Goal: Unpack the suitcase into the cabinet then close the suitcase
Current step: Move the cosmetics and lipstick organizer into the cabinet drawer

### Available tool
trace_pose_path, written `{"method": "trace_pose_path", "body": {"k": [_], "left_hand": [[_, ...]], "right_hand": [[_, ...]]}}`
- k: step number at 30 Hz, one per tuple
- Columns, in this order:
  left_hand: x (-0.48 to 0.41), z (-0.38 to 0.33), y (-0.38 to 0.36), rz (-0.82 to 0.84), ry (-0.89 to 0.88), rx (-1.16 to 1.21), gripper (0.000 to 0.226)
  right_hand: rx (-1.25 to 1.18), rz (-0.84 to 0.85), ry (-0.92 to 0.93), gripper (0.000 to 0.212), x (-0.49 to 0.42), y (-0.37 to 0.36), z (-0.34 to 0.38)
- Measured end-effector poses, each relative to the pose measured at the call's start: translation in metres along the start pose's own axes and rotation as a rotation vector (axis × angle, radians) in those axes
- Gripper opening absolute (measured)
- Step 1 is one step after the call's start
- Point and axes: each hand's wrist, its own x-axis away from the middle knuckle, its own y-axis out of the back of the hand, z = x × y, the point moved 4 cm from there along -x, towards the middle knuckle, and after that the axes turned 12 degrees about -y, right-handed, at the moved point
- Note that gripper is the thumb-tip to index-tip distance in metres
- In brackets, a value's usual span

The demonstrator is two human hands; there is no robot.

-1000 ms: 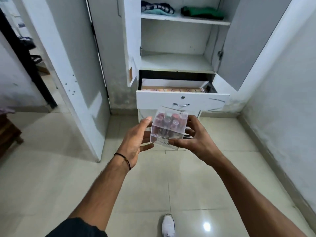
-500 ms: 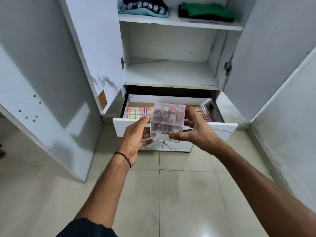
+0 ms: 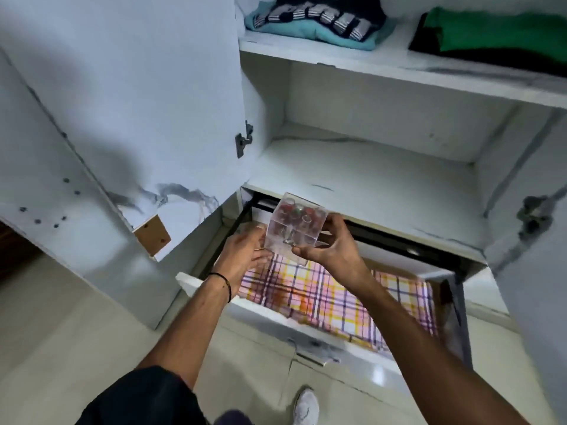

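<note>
I hold a clear plastic box (image 3: 291, 228) with several small coloured items inside, above the back left of the open drawer (image 3: 270, 317). My left hand (image 3: 242, 256) supports its left side and my right hand (image 3: 328, 245) grips its right side and bottom edge. The drawer of the white cabinet (image 3: 352, 176) is pulled out, and a folded plaid cloth (image 3: 331, 299) lies in it. The suitcase is not in view.
Both cabinet doors stand open, the left door (image 3: 138, 118) close beside my left arm and the right door (image 3: 534, 302) at the frame's right. Folded blue striped clothes (image 3: 319, 23) and green clothes (image 3: 497, 35) lie on the top shelf. My white shoe (image 3: 306, 407) is on the tiled floor.
I have stepped closer to the cabinet. Both hands have carried the clear box forward, from in front of the drawer to above its back left part.
</note>
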Motion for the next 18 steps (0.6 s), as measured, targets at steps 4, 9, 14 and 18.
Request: {"method": "trace_pose_path", "body": {"k": [4,9,14,18], "left_hand": [[-0.053,0.016,0.009,-0.120,0.043,-0.076,0.024],[-0.104,0.035,0.029,-0.227,-0.090,-0.583,0.024],[-0.140,0.067,0.019,0.115,-0.242,-1.039,0.048],[-0.143,0.104,-0.002,0.461,-0.006,-1.258,0.060]], "right_hand": [[-0.049,0.042,-0.037,0.072,-0.066,-0.008,-0.017],[-0.038,0.115,-0.099,0.079,-0.127,-0.027,-0.049],[-0.005,0.152,-0.136,0.073,-0.160,-0.050,-0.067],[0.020,0.154,-0.176,0.071,-0.169,-0.063,-0.074]]}}
